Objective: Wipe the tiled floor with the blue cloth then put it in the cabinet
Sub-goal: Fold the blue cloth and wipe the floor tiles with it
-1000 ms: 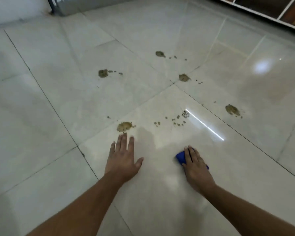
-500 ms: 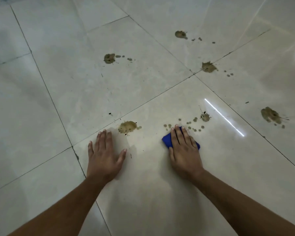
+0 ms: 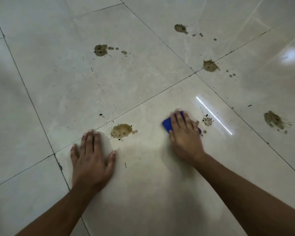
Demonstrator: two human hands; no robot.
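The blue cloth [image 3: 167,125] was pressed flat against the glossy tiled floor [image 3: 143,184] under the right hand [image 3: 184,133], whose fingers were laid straight over it, blurred at the tips. The left hand [image 3: 91,157] was spread palm-down on the same tile, fingers extended. A brown splatter [image 3: 121,130] was seen between the hands, just beyond the left fingertips. A small speckled stain [image 3: 207,120] was seen just beside the cloth, and other brown blotches [image 3: 100,50] were scattered farther off.

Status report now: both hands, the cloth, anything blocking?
Left hand flat on tiled floor. Right hand pressing blue cloth. Brown stains unwiped. Nothing blocking.
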